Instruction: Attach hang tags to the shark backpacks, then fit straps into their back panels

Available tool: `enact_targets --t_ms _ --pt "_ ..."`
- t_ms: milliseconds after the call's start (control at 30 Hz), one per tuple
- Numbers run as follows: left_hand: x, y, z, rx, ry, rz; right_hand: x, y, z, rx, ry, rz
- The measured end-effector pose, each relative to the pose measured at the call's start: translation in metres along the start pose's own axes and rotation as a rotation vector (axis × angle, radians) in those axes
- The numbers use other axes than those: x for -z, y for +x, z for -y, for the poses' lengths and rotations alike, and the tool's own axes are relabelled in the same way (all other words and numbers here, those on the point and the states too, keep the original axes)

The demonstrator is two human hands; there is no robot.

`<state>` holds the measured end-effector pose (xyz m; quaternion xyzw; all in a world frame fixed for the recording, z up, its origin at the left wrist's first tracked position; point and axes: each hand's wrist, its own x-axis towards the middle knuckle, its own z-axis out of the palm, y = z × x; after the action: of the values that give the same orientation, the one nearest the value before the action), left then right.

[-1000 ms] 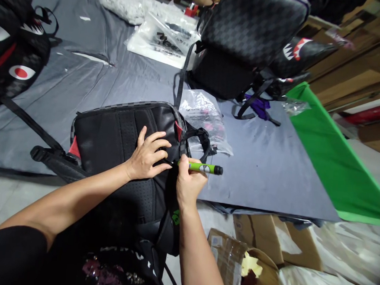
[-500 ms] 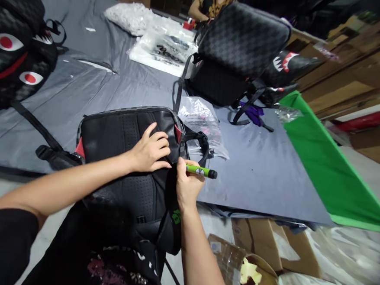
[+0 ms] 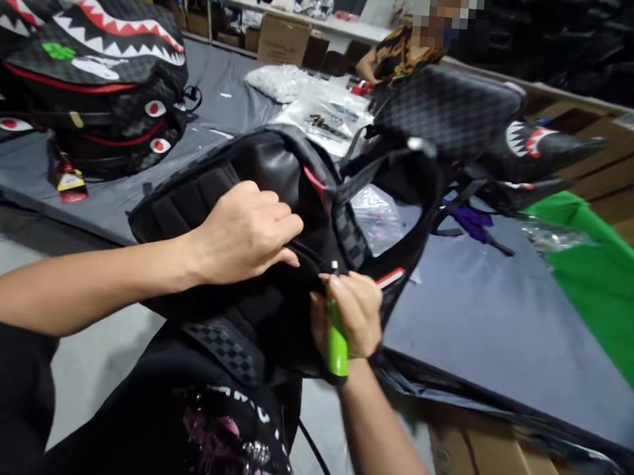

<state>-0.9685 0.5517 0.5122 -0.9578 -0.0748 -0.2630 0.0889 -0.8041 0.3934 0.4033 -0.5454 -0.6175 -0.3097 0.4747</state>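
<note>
A black backpack (image 3: 276, 164) with checked trim is tilted up at the near edge of the table, its back panel and straps towards me. My left hand (image 3: 250, 225) is closed at the edge of its back panel, thumb and fingers pinching the black material. In my right hand (image 3: 353, 314) is a green marker (image 3: 338, 344), uncapped, its pale tip up and its dark end down. The right fingers also rest against the side of the backpack; whether they grip its fabric too is hidden.
Shark-mouth backpacks (image 3: 114, 71) stand at the left. A checked backpack (image 3: 450, 113) is at the back right, near another person (image 3: 397, 58). Plastic bags (image 3: 326, 108) lie on the grey-covered table (image 3: 464, 313). A green panel (image 3: 597, 264) borders the right, with cardboard boxes (image 3: 486, 459) below.
My left hand went from spread on the panel to a closed pinch. The marker turned from lying sideways to tip up. The backpack has tilted up, and the view has shifted.
</note>
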Motion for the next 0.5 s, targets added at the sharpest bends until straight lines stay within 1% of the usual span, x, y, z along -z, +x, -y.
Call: enact_targets --t_ms 33,67,100,167,233,267,300,367,400,433,467,500 --pt "0.007 -0.011 -0.006 0.063 0.008 -0.013 0.005 0.007 -0.003 0.022 0.028 0.065" --pt "0.008 -0.022 -0.01 0.118 0.01 -0.014 0.008 0.012 -0.005 0.032 0.058 0.128" --pt "0.004 -0.033 -0.014 0.161 0.003 -0.002 0.007 0.015 -0.007 0.044 0.085 0.173" --pt "-0.017 -0.057 -0.019 0.2 -0.05 0.07 -0.002 0.015 -0.006 0.082 0.122 0.206" --pt "-0.041 -0.076 -0.02 0.182 -0.145 0.166 -0.019 0.009 0.0 0.127 0.141 0.205" --pt "-0.05 -0.083 -0.018 0.163 -0.195 0.185 -0.027 0.005 0.004 0.144 0.138 0.219" --pt "-0.055 -0.089 -0.016 0.146 -0.233 0.164 -0.035 0.002 0.008 0.161 0.125 0.234" --pt "-0.054 -0.093 -0.008 0.156 -0.245 0.029 -0.046 -0.003 0.014 0.186 0.077 0.266" --pt "-0.052 -0.092 -0.003 0.191 -0.227 -0.046 -0.049 -0.005 0.017 0.193 0.053 0.275" --pt "-0.049 -0.089 0.005 0.242 -0.207 -0.095 -0.051 -0.005 0.018 0.193 0.039 0.281" --pt "-0.049 -0.084 0.013 0.295 -0.2 -0.097 -0.054 -0.004 0.019 0.183 0.039 0.285" --pt "-0.051 -0.077 0.022 0.342 -0.213 -0.049 -0.057 -0.003 0.019 0.156 0.052 0.288"
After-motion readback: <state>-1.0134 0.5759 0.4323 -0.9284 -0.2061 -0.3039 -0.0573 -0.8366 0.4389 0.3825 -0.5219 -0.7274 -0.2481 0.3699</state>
